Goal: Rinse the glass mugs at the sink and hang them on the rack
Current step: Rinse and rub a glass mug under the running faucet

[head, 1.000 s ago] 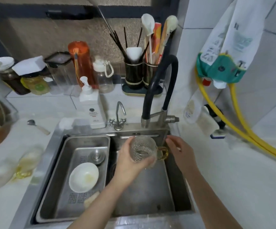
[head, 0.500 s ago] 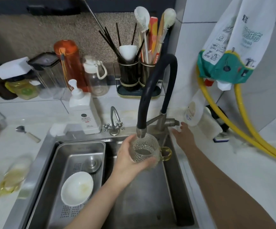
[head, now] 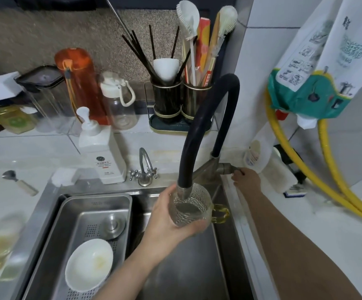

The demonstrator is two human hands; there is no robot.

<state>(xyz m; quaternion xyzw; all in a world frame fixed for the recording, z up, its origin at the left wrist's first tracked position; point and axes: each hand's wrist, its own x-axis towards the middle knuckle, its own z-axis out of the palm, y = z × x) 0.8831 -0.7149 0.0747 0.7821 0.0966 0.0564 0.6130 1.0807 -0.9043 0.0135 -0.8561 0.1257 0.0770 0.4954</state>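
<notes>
head view, rinsing step. the left hand (head: pixel 169 215) wraps its fingers and thumb round the body of a glass mug (head: pixel 192 207), mouth up, over the right basin of the sink (head: pixel 223 267). the mug sits directly beneath the nozzle of the black hose tap (head: pixel 199 135), whose metal tip appears to dip just inside the rim; this placement would let water fall into the cup rather than splash the counter. the amber handle (head: pixel 219 213) points right, away from the palm, leaving it free for hanging. some water seems to lie in the mug, though no running stream can be made out. the right hand (head: pixel 245 179) reaches to the lever (head: pixel 230 168) at the tap's base, fingertips touching it; whether they curl round it cannot be told. one hand holds, the other controls the flow. in the left basin a steel tray (head: pixel 98 204) carries a white bowl (head: pixel 89 264). no rack is visible. judged stage: early, rinse under way, hanging not yet done.
</notes>
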